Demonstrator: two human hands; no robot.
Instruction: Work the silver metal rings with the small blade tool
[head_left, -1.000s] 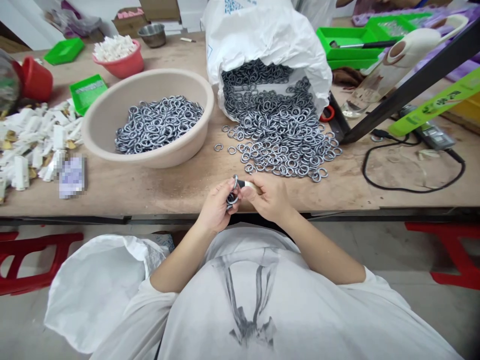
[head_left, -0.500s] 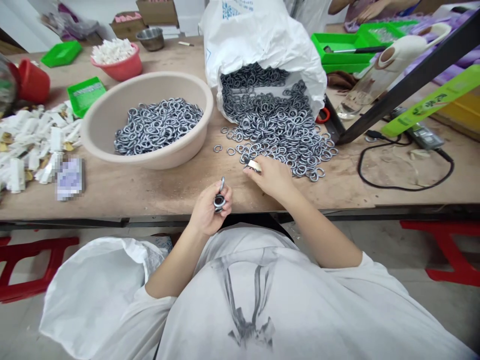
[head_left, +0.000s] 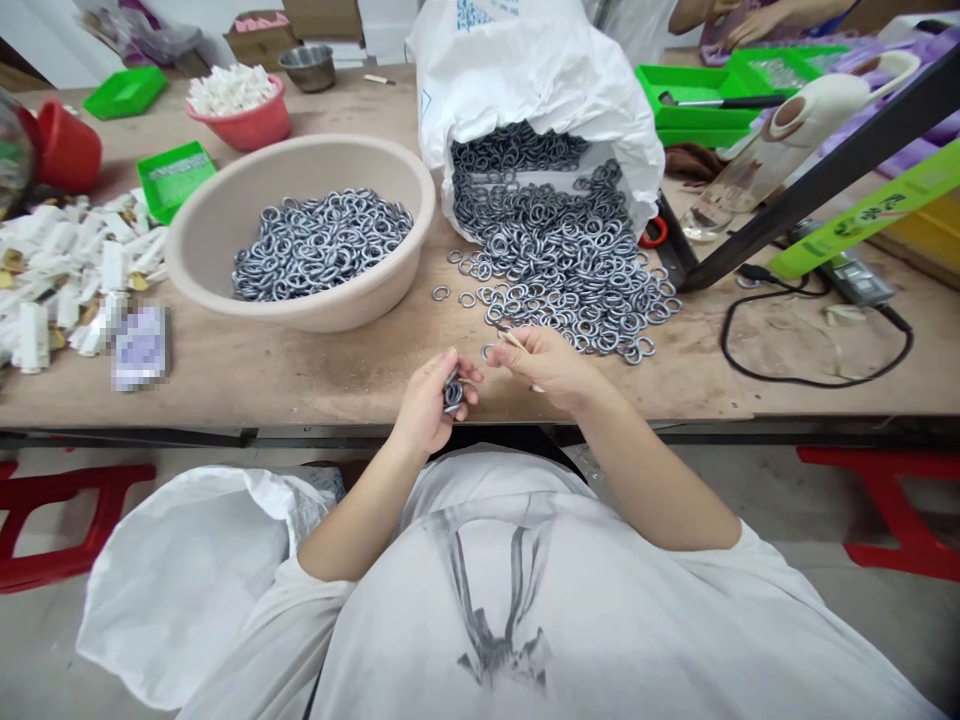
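Several dark grey rings (head_left: 453,393) are bunched in my left hand (head_left: 429,402), which is closed around them just above the table's front edge. My right hand (head_left: 551,366) grips a small cream-handled tool (head_left: 514,340) with a dark tip; its exact kind is hard to make out. One ring (head_left: 487,352) shows at the fingertips of that hand, and I cannot tell whether it is held. Beyond the right hand, a heap of loose grey rings (head_left: 577,285) spills from a white sack (head_left: 525,80). A large beige basin (head_left: 307,315) to the left contains more rings.
White pieces (head_left: 71,250) lie piled at the far left, near green trays (head_left: 176,180) and a pink bowl (head_left: 247,130). A dark metal bar (head_left: 810,170) slants across the right, beside a bottle (head_left: 780,150) and black cable (head_left: 724,345). Another person's hands (head_left: 757,22) show at the back.
My left hand has moved slightly right and up, and the upright ring at its fingertips has gone down among the others. My right hand has turned the tool and shifted slightly right.
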